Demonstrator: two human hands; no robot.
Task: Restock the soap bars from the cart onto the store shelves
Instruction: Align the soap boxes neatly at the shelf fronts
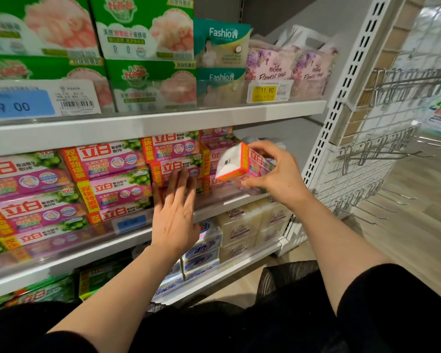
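My right hand (273, 171) grips a pink and orange soap pack (239, 164), tilted, just in front of the right end of the middle shelf (127, 240). That shelf holds stacked rows of the same pink soap packs (107, 179). My left hand (175, 212) is stretched out with straight fingers, its fingertips touching the front of the stacked packs near the shelf's middle. A bare stretch of the middle shelf lies behind the held pack on the right.
The top shelf (163, 123) carries green soap boxes (143, 29), teal Fashion packs (219, 44) and Flowers soap bags (273, 64). Cream soap bars (242, 225) and blue packs (204, 248) fill the lower shelf. A white slotted upright (341, 93) and wire hooks (382, 154) stand at the right.
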